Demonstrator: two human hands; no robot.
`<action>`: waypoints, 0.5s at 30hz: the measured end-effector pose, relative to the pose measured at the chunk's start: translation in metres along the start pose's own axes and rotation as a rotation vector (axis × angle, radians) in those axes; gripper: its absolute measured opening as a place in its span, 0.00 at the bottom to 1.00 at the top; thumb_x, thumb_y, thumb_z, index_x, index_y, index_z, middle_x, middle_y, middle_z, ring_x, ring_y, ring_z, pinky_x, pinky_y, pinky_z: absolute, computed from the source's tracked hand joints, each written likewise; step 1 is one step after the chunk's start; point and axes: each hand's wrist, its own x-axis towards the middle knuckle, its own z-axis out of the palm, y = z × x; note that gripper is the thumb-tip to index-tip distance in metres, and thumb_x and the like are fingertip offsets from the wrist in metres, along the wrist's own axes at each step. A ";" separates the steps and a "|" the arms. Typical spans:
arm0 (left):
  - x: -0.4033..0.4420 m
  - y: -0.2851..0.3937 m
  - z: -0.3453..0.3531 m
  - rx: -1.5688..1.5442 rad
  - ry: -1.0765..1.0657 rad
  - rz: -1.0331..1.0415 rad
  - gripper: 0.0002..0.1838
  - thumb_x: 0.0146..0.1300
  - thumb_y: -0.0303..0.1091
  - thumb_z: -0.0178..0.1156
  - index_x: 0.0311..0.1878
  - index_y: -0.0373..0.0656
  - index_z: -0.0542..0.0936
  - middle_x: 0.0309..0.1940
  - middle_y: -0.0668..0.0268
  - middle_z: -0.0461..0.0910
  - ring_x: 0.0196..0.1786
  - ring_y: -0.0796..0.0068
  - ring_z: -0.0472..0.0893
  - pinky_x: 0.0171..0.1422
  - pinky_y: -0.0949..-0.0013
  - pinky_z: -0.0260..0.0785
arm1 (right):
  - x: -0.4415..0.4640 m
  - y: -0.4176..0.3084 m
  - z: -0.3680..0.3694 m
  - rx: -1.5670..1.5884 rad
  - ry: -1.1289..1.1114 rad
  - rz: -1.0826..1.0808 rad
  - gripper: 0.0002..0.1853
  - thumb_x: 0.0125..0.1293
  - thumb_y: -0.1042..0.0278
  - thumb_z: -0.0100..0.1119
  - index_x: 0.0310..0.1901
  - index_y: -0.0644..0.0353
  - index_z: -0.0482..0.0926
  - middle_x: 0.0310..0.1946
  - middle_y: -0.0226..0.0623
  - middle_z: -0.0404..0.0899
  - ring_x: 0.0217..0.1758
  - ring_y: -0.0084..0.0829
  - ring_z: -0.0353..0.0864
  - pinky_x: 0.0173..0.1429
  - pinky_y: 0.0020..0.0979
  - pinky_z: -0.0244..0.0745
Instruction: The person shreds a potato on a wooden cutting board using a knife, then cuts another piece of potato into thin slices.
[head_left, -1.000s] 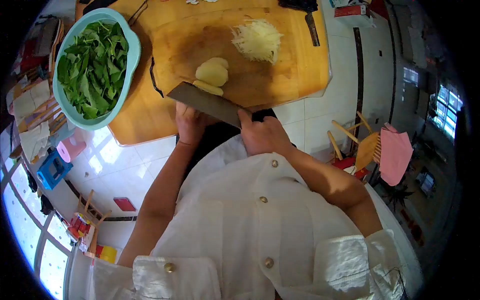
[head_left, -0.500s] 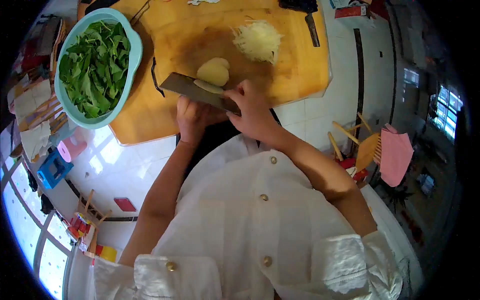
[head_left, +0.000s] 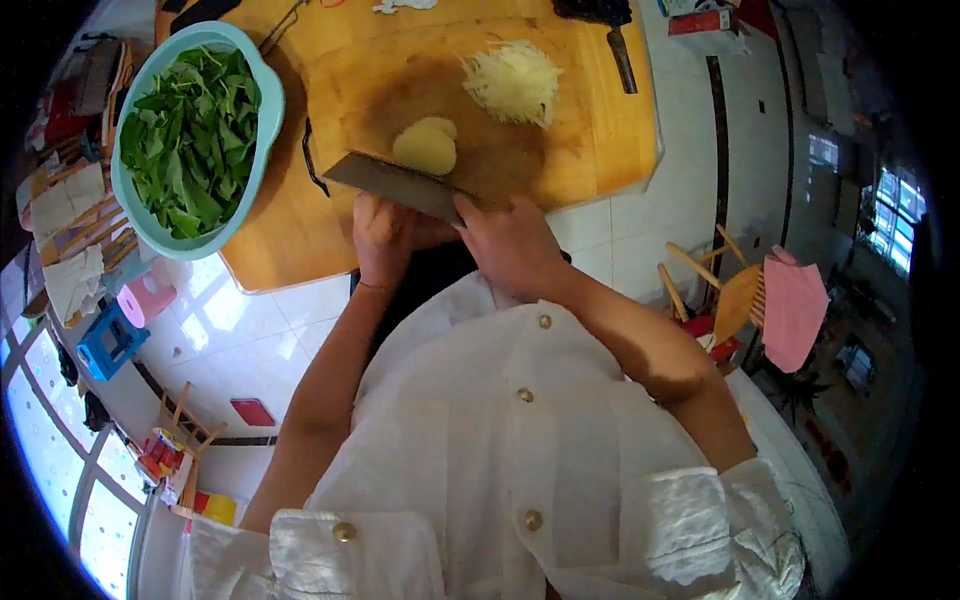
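A broad cleaver slants across the near part of the wooden board. My right hand is closed at the cleaver's right end, its fingers hiding the handle. On the near side of the blade, my left hand is curled shut close against it; whatever it holds is hidden. Just beyond the blade lie pale yellow slices, apparently potato, overlapping one another. Farther back on the right sits a heap of pale, thin shreds.
At the left, a light blue basin holds green leaves. A dark-handled knife rests near the board's right edge. A black handle juts from the board's left side. A wooden chair with pink cloth stands right.
My right hand has drawn back from the slice by the blade and closed at the cleaver's right end. That slice no longer shows apart. The cleaver has shifted slightly toward me.
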 end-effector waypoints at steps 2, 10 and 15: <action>-0.001 0.001 0.000 -0.032 0.000 -0.009 0.16 0.44 0.21 0.64 0.40 0.40 0.80 0.45 0.54 0.76 0.50 0.49 0.75 0.53 0.58 0.70 | -0.015 0.005 0.003 0.013 0.166 -0.083 0.23 0.60 0.61 0.59 0.56 0.61 0.74 0.19 0.40 0.79 0.24 0.41 0.78 0.36 0.39 0.72; -0.011 -0.008 0.003 0.009 -0.065 -0.012 0.21 0.42 0.20 0.64 0.44 0.41 0.79 0.47 0.55 0.77 0.52 0.47 0.74 0.57 0.54 0.68 | -0.057 -0.001 -0.016 -0.044 0.028 -0.020 0.24 0.54 0.67 0.59 0.54 0.63 0.74 0.12 0.33 0.73 0.16 0.35 0.73 0.29 0.32 0.67; -0.009 -0.010 0.005 0.056 -0.040 0.032 0.19 0.46 0.35 0.69 0.44 0.42 0.80 0.44 0.56 0.80 0.49 0.48 0.76 0.56 0.52 0.67 | -0.053 -0.004 -0.013 -0.078 0.008 0.015 0.24 0.54 0.68 0.56 0.55 0.64 0.73 0.13 0.37 0.75 0.17 0.36 0.75 0.31 0.33 0.69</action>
